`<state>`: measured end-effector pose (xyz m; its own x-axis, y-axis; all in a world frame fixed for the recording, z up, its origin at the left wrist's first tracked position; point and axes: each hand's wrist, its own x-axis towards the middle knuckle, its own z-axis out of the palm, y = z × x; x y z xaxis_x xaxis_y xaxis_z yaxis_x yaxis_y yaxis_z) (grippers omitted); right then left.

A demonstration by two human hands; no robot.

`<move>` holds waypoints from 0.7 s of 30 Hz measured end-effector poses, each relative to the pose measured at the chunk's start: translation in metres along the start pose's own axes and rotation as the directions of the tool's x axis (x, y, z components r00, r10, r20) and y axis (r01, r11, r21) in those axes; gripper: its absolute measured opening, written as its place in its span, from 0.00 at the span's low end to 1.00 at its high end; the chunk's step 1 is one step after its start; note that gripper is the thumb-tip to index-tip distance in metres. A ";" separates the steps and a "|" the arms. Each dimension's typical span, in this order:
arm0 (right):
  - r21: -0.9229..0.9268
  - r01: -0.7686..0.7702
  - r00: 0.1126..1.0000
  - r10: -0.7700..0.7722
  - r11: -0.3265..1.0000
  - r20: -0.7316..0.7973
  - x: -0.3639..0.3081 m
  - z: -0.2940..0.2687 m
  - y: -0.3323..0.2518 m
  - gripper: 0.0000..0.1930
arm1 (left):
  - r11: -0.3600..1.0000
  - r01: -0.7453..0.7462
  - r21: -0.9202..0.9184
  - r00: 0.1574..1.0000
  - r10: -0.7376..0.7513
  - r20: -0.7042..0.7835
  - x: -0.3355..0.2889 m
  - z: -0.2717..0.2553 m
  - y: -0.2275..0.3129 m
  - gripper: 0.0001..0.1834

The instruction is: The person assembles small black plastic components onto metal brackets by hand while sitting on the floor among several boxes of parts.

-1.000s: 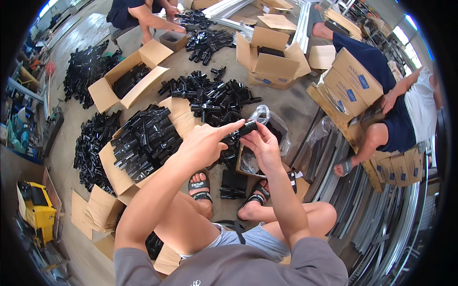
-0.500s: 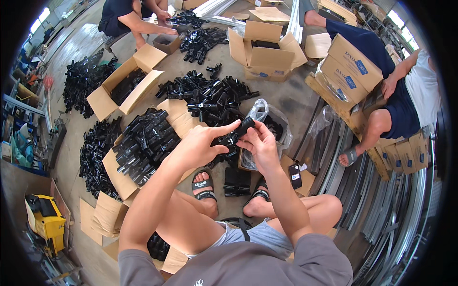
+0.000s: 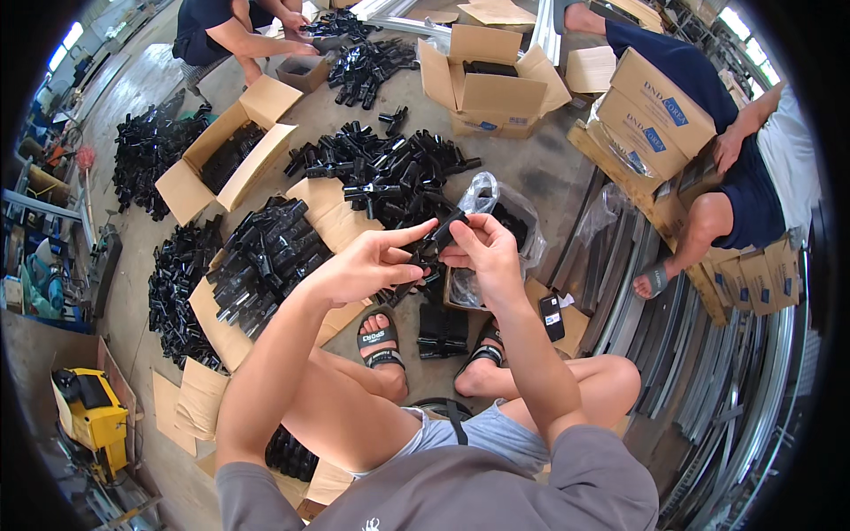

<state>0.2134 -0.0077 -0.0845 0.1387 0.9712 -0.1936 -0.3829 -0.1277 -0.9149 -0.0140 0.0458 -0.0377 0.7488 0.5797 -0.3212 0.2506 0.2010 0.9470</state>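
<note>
I am keeping both elbows bent, with a black fitting (image 3: pixel 450 230) sitting between my hands out in front of me. My right hand (image 3: pixel 489 251) is pinching its upper end between thumb and fingers. My left hand (image 3: pixel 359 265) is angling in from the side, its index finger stretching toward the fitting, its thumb spreading below; whether those two are gripping, I cannot tell.

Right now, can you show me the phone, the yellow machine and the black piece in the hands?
Phone (image 3: pixel 552 319), head view, upward face.
Yellow machine (image 3: pixel 99 427), head view, yellow side.
Black piece (image 3: pixel 448 233), head view, upper part.
</note>
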 end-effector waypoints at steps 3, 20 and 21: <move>0.004 0.000 1.000 0.000 1.000 -0.012 0.000 0.002 -0.008 0.20 | 0.992 0.034 -0.121 0.999 -0.031 0.030 0.000 0.001 0.006 0.42; 0.197 0.125 0.979 -0.152 0.972 0.132 -0.003 -0.025 -0.017 0.20 | 0.972 -0.187 -0.142 0.977 0.169 -0.131 -0.004 0.020 0.020 0.41; 0.202 0.132 0.972 -0.166 0.971 0.164 -0.003 -0.027 -0.018 0.20 | 0.987 -0.160 -0.026 0.977 0.155 -0.145 -0.006 0.020 0.022 0.41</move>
<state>0.2447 -0.0133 -0.0768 0.0482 0.9986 0.0219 -0.5375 0.0444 -0.8421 -0.0007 0.0304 -0.0152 0.6815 0.7122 -0.1683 0.1118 0.1259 0.9857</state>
